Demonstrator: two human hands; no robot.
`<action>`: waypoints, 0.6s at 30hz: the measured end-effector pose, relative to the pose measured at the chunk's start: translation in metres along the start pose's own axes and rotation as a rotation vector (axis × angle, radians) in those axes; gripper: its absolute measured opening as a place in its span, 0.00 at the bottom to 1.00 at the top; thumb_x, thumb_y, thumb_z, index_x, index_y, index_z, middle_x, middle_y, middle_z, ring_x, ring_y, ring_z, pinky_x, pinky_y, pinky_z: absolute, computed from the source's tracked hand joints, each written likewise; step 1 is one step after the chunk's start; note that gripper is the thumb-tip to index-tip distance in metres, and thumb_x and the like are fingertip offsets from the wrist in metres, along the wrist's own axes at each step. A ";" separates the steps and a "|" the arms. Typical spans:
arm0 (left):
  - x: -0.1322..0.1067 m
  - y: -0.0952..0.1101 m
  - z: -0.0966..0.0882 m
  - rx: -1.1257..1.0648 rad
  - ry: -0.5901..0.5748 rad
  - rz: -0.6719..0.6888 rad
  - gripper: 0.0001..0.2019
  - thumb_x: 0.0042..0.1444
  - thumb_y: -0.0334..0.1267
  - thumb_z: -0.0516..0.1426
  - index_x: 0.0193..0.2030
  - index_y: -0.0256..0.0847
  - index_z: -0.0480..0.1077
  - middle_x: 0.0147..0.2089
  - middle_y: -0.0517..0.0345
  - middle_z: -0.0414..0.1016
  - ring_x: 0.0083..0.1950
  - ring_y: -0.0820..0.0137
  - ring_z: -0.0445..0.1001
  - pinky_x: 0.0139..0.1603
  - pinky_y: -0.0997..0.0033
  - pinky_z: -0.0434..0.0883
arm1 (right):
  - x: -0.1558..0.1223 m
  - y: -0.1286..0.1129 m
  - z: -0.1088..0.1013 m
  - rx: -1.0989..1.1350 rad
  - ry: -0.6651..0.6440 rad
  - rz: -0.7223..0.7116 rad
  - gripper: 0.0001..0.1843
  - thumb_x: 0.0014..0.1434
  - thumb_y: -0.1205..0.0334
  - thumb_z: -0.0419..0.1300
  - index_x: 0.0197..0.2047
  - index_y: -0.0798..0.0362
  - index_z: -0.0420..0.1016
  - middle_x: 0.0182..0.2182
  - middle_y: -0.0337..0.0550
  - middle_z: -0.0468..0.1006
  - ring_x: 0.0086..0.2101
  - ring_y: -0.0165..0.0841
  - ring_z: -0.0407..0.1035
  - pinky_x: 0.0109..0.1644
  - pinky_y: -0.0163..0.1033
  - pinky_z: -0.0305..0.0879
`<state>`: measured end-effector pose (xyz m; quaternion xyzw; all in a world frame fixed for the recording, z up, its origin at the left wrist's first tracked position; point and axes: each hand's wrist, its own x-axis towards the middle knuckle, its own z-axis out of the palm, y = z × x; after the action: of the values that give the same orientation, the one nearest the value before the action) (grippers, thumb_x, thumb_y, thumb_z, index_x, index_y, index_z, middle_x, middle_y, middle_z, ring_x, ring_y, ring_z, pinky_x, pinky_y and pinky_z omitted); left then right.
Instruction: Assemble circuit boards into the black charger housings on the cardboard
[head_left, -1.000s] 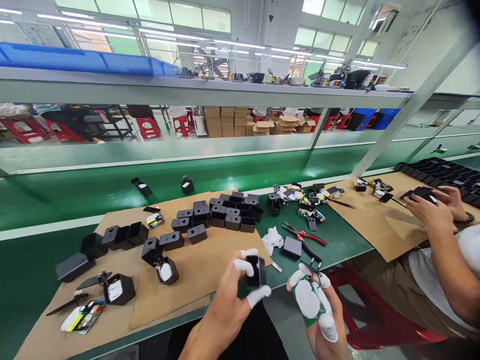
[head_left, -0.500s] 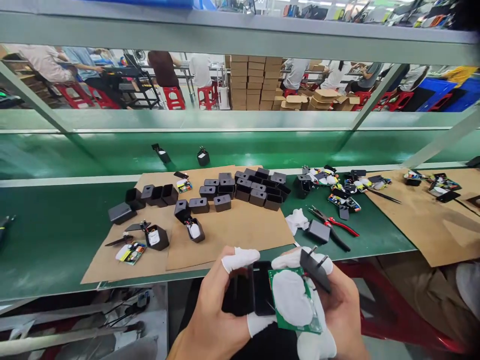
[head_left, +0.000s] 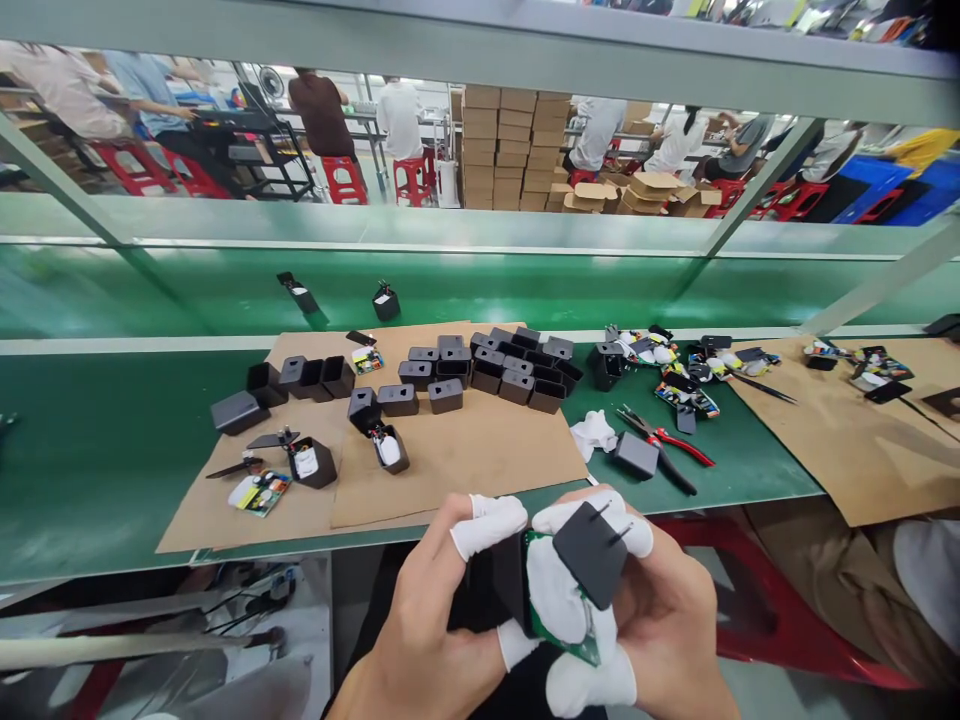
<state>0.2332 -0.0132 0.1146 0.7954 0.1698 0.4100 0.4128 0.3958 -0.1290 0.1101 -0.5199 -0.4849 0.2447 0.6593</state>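
My left hand (head_left: 439, 625), with white finger cots on thumb and fingertips, is closed round a black plastic housing (head_left: 499, 598) near the bottom centre. My right hand (head_left: 664, 625), also in finger cots, grips a green circuit board (head_left: 561, 605) with a white pad and a black plug cover (head_left: 592, 552) with two metal prongs. The board sits against the open side of the housing. Both hands are held below the near edge of the green bench (head_left: 112, 480).
Cardboard sheets (head_left: 480, 450) on the bench carry several empty black housings (head_left: 491, 372), part-filled ones (head_left: 390, 448) and a board (head_left: 259, 492). Red-handled cutters (head_left: 664, 442), a white cloth (head_left: 594, 435) and a pile of boards (head_left: 679, 375) lie right. A seated person (head_left: 862, 580) is at right.
The view has tilted down from the shelf. My hands came together: the board and plug cover in the right hand moved left against the housing in the left hand.
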 end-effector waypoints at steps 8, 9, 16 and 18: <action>-0.001 -0.002 -0.002 -0.018 -0.036 0.013 0.24 0.59 0.34 0.72 0.60 0.46 0.74 0.48 0.49 0.80 0.44 0.62 0.83 0.42 0.65 0.84 | 0.001 0.000 0.001 -0.097 -0.044 -0.065 0.34 0.46 0.51 0.86 0.54 0.42 0.83 0.45 0.45 0.82 0.42 0.44 0.78 0.44 0.46 0.80; -0.001 -0.002 -0.001 -0.023 -0.034 0.026 0.24 0.59 0.34 0.72 0.60 0.45 0.74 0.48 0.49 0.80 0.44 0.62 0.83 0.43 0.65 0.84 | 0.002 0.000 0.001 -0.106 -0.046 -0.075 0.34 0.46 0.52 0.86 0.54 0.43 0.83 0.45 0.46 0.82 0.42 0.44 0.78 0.44 0.46 0.80; -0.004 -0.009 0.000 -0.023 -0.032 0.070 0.28 0.58 0.31 0.72 0.63 0.42 0.72 0.50 0.50 0.77 0.47 0.64 0.81 0.46 0.69 0.82 | 0.007 -0.002 0.004 -0.146 -0.041 -0.111 0.34 0.48 0.53 0.86 0.57 0.45 0.83 0.47 0.47 0.82 0.43 0.42 0.79 0.45 0.42 0.80; -0.006 -0.010 -0.001 -0.031 -0.048 0.051 0.30 0.56 0.29 0.73 0.64 0.41 0.71 0.51 0.50 0.76 0.47 0.64 0.81 0.47 0.69 0.82 | 0.008 -0.001 0.004 -0.151 -0.039 -0.102 0.32 0.47 0.53 0.86 0.53 0.45 0.83 0.45 0.45 0.81 0.42 0.40 0.77 0.44 0.40 0.79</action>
<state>0.2295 -0.0104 0.1035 0.8026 0.1333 0.4038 0.4183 0.3949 -0.1214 0.1142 -0.5379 -0.5405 0.1839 0.6202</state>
